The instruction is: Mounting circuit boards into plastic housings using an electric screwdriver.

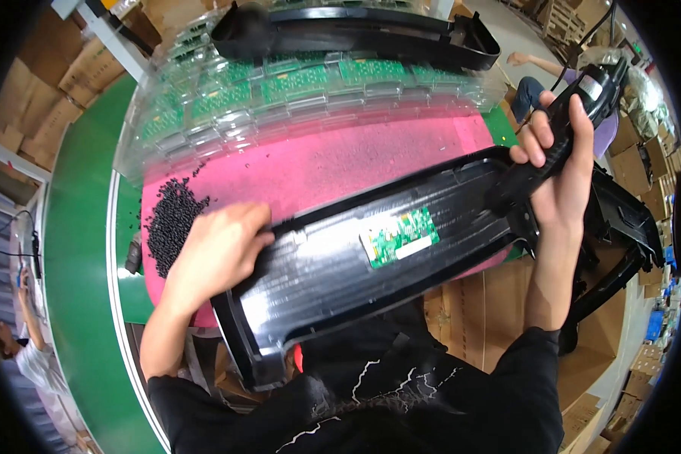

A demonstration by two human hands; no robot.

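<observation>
Left hand [225,246] and right hand [567,181] flank the shell [318,280], a long, shallow trough of glossy black plastic slanting over the pink mat [295,163]. Left of the shell spreads a grainy heap [172,223] of small black pieces. At its left rim the left hand curls, its grip unclear. Within lies a rectangular green board [401,237]. At the shell's right end, the right hand clasps a cylindrical black driver [560,132].
</observation>
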